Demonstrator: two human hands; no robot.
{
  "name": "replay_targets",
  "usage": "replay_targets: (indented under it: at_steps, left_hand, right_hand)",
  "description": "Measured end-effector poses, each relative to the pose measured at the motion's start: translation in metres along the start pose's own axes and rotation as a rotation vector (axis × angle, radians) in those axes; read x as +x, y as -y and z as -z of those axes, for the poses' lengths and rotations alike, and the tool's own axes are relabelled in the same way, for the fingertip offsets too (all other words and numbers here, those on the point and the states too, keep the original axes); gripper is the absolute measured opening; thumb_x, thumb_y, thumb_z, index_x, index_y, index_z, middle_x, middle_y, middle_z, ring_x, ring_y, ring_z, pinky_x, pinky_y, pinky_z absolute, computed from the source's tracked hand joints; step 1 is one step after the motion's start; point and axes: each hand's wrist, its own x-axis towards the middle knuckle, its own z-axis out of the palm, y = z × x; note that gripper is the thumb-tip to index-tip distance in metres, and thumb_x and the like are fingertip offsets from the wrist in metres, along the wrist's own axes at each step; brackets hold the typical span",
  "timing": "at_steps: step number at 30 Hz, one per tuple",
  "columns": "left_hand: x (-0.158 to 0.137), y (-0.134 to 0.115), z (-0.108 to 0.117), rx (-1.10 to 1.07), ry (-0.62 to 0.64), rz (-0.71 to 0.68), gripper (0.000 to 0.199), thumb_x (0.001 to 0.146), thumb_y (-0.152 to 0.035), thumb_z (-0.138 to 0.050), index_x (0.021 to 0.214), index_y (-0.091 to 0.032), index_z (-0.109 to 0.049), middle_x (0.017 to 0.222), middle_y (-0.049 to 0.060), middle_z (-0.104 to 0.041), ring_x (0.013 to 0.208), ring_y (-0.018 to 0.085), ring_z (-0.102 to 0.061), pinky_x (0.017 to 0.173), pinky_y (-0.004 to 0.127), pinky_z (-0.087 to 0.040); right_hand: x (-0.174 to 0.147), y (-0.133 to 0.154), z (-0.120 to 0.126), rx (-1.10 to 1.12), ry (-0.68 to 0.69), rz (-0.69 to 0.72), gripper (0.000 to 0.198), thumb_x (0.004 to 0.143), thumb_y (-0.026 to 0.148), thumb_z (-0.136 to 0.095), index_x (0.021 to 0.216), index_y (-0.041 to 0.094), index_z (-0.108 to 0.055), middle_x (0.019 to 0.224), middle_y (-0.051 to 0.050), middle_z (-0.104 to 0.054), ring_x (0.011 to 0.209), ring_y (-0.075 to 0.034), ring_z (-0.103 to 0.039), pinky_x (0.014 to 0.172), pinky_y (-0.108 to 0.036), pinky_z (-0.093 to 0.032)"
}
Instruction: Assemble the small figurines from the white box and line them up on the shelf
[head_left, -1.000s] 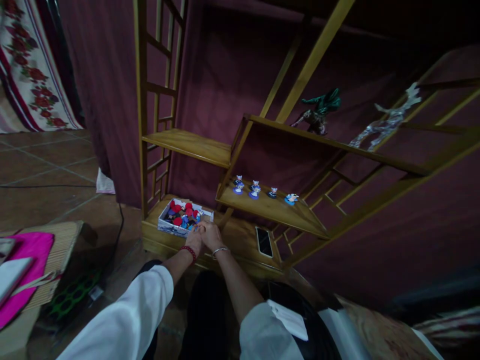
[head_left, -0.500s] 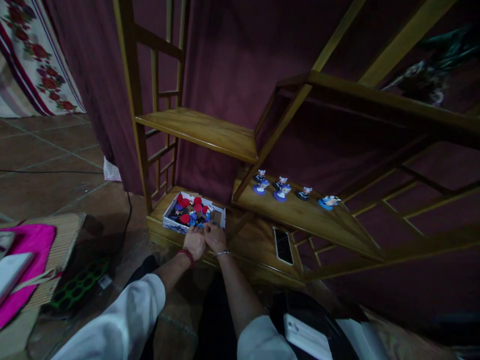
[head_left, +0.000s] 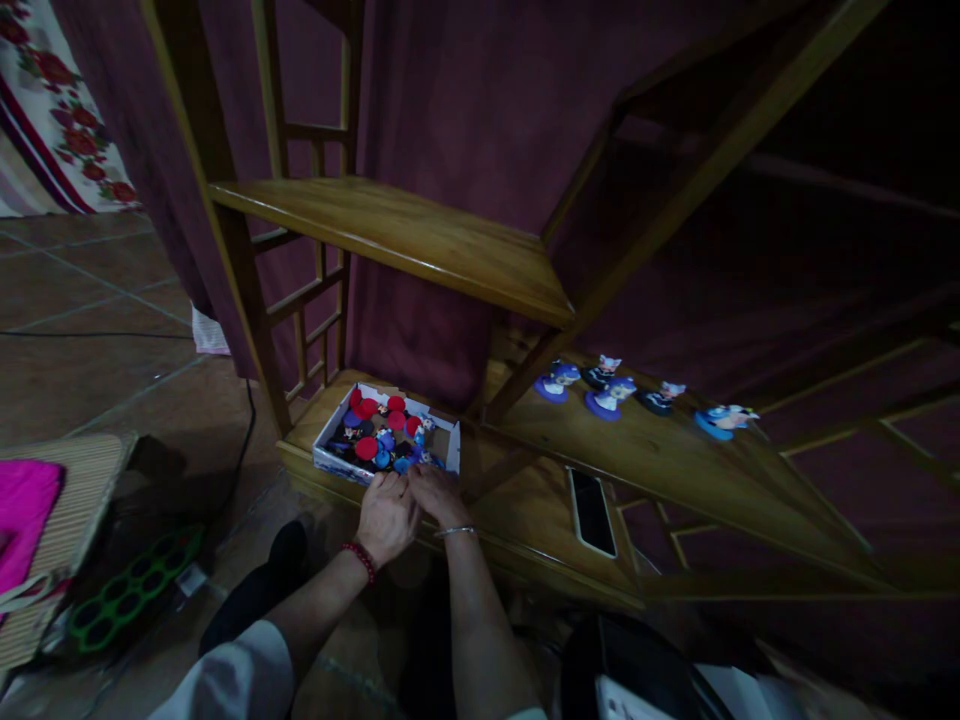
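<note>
A shallow cardboard box (head_left: pixel 324 458) stands on the low left shelf, filled with small figurines (head_left: pixel 386 438) on red, blue and dark round bases. My left hand (head_left: pixel 388 515), wearing a red bead bracelet, is closed at the box's front edge. Right beside it, my right hand (head_left: pixel 437 495), with a silver bangle, is closed too, its fingers curled near the box's front right part. The two hands meet or nearly meet. Whatever lies in their fingers is hidden behind the knuckles.
Several figurines (head_left: pixel 609 397) stand on the higher shelf (head_left: pixel 660 455) to the right. A phone (head_left: pixel 592 510) lies on the low shelf. A slanted wooden post (head_left: pixel 547 365) divides the shelves. A green tray with round holes (head_left: pixel 135 588) is on the floor left.
The view has moved closer to the box and shelf, so the standing figurines and phone appear further right. Both hands stay together at the box's front edge, still closed.
</note>
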Motion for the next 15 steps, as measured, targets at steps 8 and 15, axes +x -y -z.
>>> replay_targets:
  at_steps: [8,15]
  left_hand:
    - [0.018,-0.006,0.014,0.058,0.089,0.08,0.025,0.08,-0.026,-0.039,0.082,-0.016,-0.062,0.09,0.01,-0.061,0.082,0.022,-0.053,0.075,0.038,-0.035]
    - [0.041,0.017,0.025,0.158,0.247,0.31,0.032,0.081,-0.026,-0.034,0.101,-0.018,-0.057,0.091,0.008,-0.063,0.077,0.02,-0.059,0.064,0.03,-0.043]
  right_hand:
    - [0.013,-0.011,0.007,0.241,0.019,0.065,0.033,0.086,0.024,-0.029,0.077,0.019,-0.06,0.082,-0.002,-0.065,0.075,-0.011,-0.056,0.063,-0.02,-0.038]
    - [0.025,-0.018,0.001,0.302,0.048,0.012,0.028,0.084,0.029,-0.035,0.081,0.018,-0.061,0.082,-0.004,-0.064,0.07,-0.013,-0.055,0.056,-0.02,-0.035]
